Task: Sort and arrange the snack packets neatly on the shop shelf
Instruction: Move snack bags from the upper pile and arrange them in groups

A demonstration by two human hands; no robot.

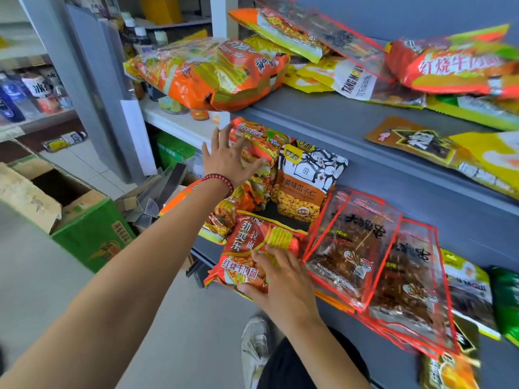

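An orange-red noodle packet (pixel 241 254) lies flat at the front of the lower grey shelf (pixel 421 197). My right hand (pixel 280 279) grips its near edge, thumb under and fingers on top. My left hand (pixel 229 158), with a red bead bracelet at the wrist, has its fingers spread flat against an upright stack of orange noodle packets (pixel 252 153) at the shelf's left end. A seed bag (pixel 306 181) in white, black and brown stands right of that stack. Several clear red-edged snack packets (pixel 379 265) lie fanned out to the right.
The upper shelf (pixel 323 113) carries a big orange multipack (pixel 213 74) and mixed yellow and red packets (pixel 455 66). An open green carton (pixel 84 220) stands on the floor at left. Bottles line shelves (pixel 25 94) far left. My shoe (pixel 255 343) is below.
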